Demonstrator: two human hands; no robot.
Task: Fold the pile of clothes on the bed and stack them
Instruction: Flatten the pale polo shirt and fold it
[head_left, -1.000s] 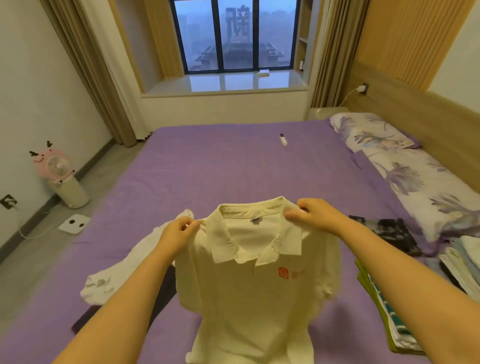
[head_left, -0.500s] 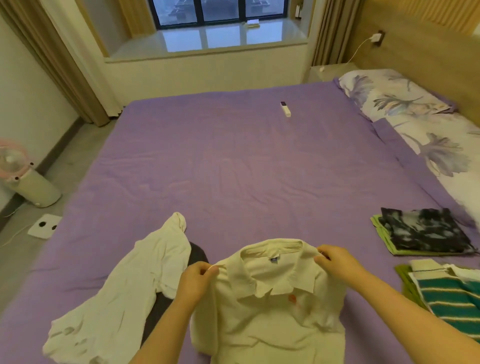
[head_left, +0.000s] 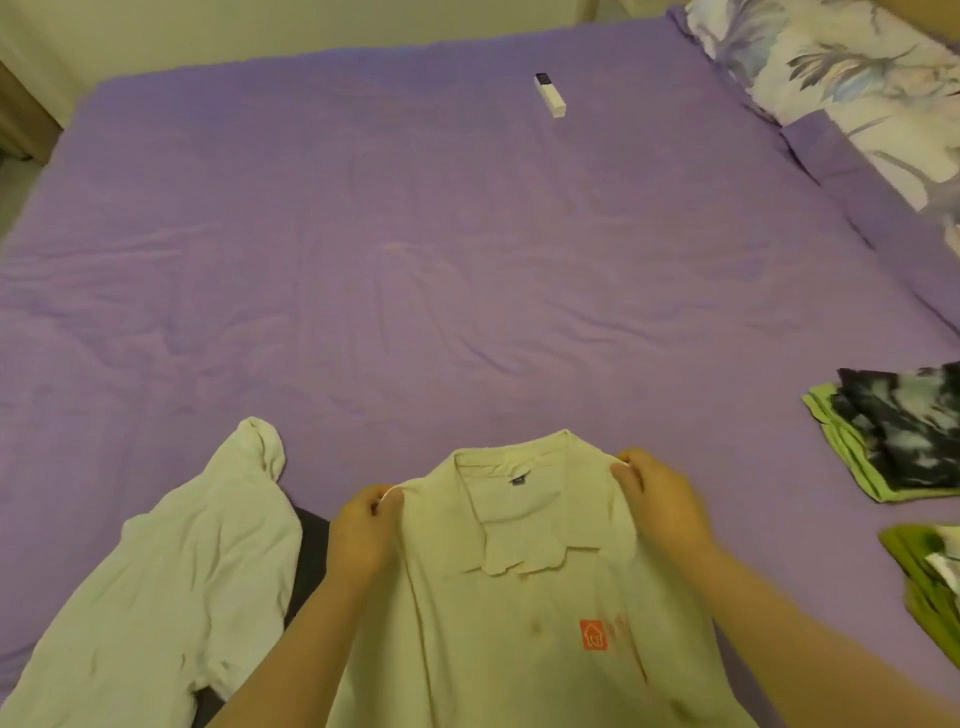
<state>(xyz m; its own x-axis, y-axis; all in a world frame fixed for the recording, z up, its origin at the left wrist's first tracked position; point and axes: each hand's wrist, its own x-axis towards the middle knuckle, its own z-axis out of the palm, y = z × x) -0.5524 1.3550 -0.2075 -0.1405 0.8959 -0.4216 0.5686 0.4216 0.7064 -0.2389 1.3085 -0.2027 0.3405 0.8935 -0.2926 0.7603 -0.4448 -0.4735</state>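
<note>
Head view, hands (head_left: 519, 519) gripping polo shirt (head_left: 519, 613), orange house logo (head_left: 593, 634)

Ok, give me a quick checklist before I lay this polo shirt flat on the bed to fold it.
1. Both shoulders held: ok. The left hand and right hand each pinch a shoulder of the polo shirt.
2. Front faces up: ok, collar and orange logo show.
3. Bare bed ahead: ok.
4. White garment on the left: not ok, it lies right beside the shirt and may get caught under it.
5. Folded stack on the right: ok, apart from the shirt.
6. Shirt's hem straight: cannot tell, out of frame.
</note>
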